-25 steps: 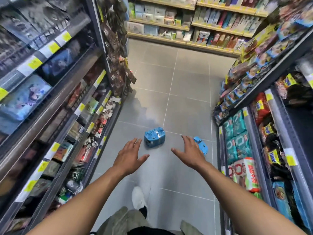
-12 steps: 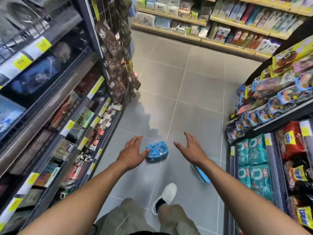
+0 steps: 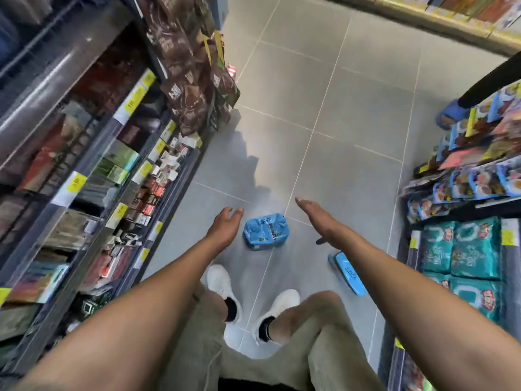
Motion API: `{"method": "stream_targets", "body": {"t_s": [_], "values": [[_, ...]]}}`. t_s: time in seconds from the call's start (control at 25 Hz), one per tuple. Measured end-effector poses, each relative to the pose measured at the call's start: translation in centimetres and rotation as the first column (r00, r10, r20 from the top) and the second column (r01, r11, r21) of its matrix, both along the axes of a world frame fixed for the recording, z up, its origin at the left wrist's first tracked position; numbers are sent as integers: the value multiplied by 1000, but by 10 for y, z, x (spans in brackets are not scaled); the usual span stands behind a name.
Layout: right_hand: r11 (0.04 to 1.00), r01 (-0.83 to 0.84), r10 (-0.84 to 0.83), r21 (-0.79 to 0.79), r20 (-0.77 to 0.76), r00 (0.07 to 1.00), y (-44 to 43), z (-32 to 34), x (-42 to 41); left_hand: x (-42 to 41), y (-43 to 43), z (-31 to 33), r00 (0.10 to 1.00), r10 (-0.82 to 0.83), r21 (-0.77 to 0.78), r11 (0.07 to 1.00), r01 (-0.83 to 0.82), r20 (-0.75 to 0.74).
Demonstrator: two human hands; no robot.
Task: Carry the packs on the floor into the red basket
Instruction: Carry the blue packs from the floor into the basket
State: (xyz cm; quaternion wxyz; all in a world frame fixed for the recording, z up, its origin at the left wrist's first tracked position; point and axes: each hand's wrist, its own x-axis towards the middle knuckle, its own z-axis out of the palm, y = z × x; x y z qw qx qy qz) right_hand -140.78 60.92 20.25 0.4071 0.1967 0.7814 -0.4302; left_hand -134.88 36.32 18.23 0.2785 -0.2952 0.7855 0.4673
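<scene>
A blue pack (image 3: 266, 232) lies on the grey tiled floor just ahead of my feet. My left hand (image 3: 225, 225) hovers to its left, fingers relaxed and apart from it. My right hand (image 3: 317, 217) is stretched out flat to the right of the pack, holding nothing. A second blue pack (image 3: 348, 273) lies on the floor by the right shelf, partly hidden behind my right forearm. No red basket is in view.
Stocked shelves (image 3: 98, 176) line the left side of the aisle and more shelves (image 3: 465, 221) the right. Another person's leg and blue slipper (image 3: 451, 112) stand at the far right. My white shoes (image 3: 222, 286) are just behind the pack.
I have stepped forward and bent lower; the packs are now closer, just ahead of my feet. Both hands stay open on either side of the nearer pack.
</scene>
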Motion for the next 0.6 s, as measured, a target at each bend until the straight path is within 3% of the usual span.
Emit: {"method": "stream_targets", "body": {"t_s": [0.2,0.32,0.6], "values": [[992,106,-94,-71,155,983,-5,-141,-23,-24,-4,-134,970,166,106,977,-187,176],[990,138,-124,-36,258,958,-6,-225,-33,-38,-5,-227,917,256,139,941,-310,307],[970,244,-228,-5,338,913,6,-399,-72,-60,7,-394,802,361,251,818,-518,476]]}}
